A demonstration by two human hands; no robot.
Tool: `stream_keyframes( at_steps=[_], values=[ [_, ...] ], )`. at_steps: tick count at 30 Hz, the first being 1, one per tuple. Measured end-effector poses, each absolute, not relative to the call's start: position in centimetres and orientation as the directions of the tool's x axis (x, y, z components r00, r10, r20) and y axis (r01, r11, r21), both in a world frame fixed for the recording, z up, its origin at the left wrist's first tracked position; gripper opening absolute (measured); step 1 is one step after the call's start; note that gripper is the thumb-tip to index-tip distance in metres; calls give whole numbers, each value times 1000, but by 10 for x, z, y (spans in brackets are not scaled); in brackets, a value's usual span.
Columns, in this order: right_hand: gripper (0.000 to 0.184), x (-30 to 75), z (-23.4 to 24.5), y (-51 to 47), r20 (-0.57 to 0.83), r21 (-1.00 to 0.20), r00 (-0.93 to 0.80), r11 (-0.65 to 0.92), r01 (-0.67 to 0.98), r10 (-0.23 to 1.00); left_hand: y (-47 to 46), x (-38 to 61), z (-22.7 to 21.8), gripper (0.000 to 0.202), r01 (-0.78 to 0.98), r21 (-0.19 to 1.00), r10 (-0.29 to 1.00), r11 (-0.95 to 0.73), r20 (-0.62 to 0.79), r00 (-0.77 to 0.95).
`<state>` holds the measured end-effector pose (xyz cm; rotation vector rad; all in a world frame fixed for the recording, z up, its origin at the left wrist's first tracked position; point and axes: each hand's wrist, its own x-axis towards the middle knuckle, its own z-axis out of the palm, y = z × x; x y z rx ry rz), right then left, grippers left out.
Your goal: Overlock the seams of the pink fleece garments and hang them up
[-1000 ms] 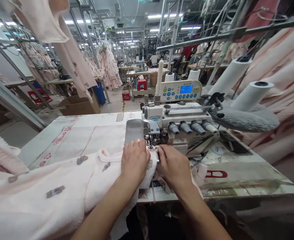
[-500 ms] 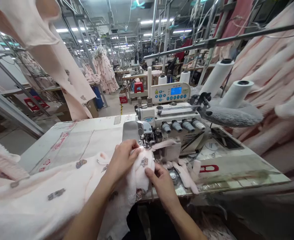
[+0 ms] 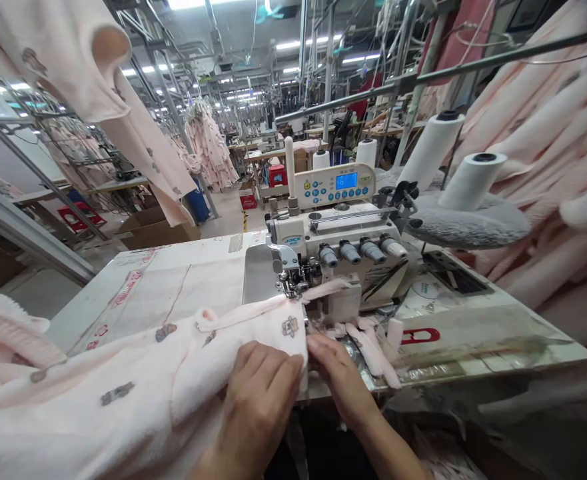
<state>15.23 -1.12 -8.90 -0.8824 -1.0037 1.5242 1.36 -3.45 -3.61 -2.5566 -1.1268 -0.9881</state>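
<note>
A pale pink fleece garment piece [image 3: 188,373] with small grey-brown animal prints spreads across the left of the table. Its upper edge runs under the presser foot [image 3: 289,283] of a white overlock sewing machine [image 3: 343,233]. My left hand [image 3: 263,393] is closed on the fleece near its front right edge, fingertips curled over the cloth. At that same right edge, just below the machine's foot, my right hand [image 3: 340,373] pinches the fleece between thumb and fingers; its fingertips are partly hidden. A narrow fleece strip [image 3: 329,288] lies right of the foot.
Pink fleece scraps [image 3: 373,353] and a red flat piece [image 3: 420,336] lie right of the machine. White thread cones [image 3: 430,150] stand behind it. Pink garments hang at the right [image 3: 538,167] and upper left [image 3: 73,60]. A metal rail [image 3: 343,103] crosses above the machine.
My left hand has moved from beside the presser foot down toward the front edge of the fleece. The fleece near the foot now lies flatter. My right hand stays near the right edge.
</note>
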Motion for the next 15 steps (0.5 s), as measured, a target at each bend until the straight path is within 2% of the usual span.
stream_keyframes(
  at_steps=[3,5,9,12,14,15],
  values=[
    [41,149,-85,-6,-31,-925,-137,-81,-370,990,-34,25,-35,11,708,91,623,-700,562,544],
    [36,147,-81,-3,-29,-924,-118,-72,-375,993,-30,26,-34,13,709,147,660,-690,532,531],
    [32,146,-76,-6,3,-919,0,3,-393,1000,-9,15,-29,14,768,276,744,-578,565,356],
    [50,147,-79,-12,-13,-930,79,17,-366,997,7,10,-25,16,817,280,787,-504,539,300],
    [60,148,-84,-14,-51,-933,64,-25,-360,997,13,9,-23,18,826,300,821,-476,489,296],
    [59,149,-86,-14,-69,-930,31,-54,-363,997,15,10,-21,18,830,322,840,-456,465,280]
  ],
)
